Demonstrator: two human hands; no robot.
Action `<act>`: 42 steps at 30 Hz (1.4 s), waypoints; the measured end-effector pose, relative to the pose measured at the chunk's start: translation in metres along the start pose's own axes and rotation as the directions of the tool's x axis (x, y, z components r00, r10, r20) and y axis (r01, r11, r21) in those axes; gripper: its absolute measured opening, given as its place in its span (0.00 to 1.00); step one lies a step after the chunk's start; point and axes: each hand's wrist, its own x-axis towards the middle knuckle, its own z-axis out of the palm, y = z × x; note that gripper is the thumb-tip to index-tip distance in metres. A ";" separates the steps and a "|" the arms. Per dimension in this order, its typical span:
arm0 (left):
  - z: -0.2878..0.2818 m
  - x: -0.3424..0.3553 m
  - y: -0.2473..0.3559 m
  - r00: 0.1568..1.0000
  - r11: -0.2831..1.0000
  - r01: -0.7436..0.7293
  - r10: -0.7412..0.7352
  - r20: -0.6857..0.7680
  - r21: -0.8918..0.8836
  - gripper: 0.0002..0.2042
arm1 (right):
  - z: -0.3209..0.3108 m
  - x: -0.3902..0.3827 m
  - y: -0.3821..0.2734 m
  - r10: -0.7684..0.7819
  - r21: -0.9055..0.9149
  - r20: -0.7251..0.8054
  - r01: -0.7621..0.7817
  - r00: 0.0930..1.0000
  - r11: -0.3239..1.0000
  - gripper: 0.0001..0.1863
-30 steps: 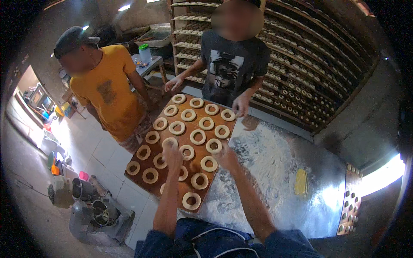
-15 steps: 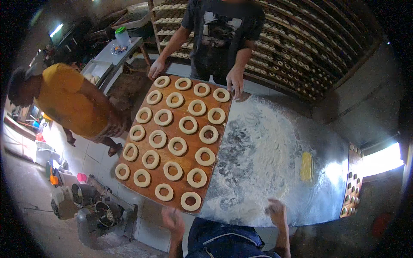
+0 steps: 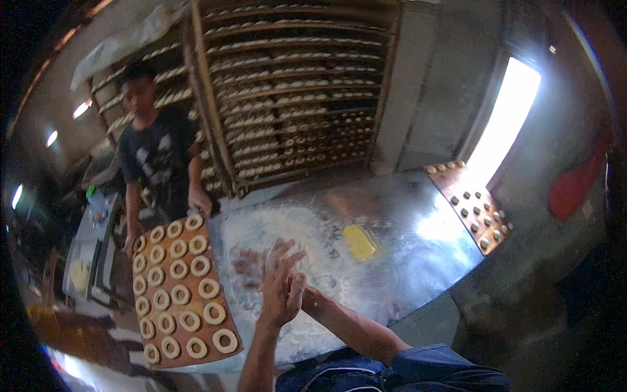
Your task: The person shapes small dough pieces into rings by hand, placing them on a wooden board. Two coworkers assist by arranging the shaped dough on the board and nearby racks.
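My left hand [image 3: 281,287] is raised over the floured table [image 3: 405,287], fingers spread and holding nothing. Crossing behind it, my right hand [image 3: 247,264] points leftward with fingers apart, blurred and partly hidden. The two hands overlap in view, and I cannot tell whether they touch. White flour [image 3: 261,225] coats the tabletop beneath them. Left of the hands, a wooden board [image 3: 196,302] carries rows of pale dough rings [image 3: 225,340]. A yellow rectangular slab [image 3: 360,243] lies on the metal surface to their right.
Across the board stands a person in a dark shirt [image 3: 160,157], one hand [image 3: 201,204] at its far edge. Another board [image 3: 460,212] with small dough pieces sits at the table's right end. Tall racks [image 3: 208,98] of filled trays rise behind. A side table [image 3: 85,245] stands far left.
My hands have come up from the table's near edge and together over the flour. My view has swung right, so the ring board and the person appear farther left.
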 end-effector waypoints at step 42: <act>0.202 -0.370 -0.051 0.148 0.298 0.923 -0.860 -0.488 -0.245 0.29 | -0.356 -0.436 -0.168 -0.869 -0.906 -0.048 -0.389 0.493 -0.170 0.17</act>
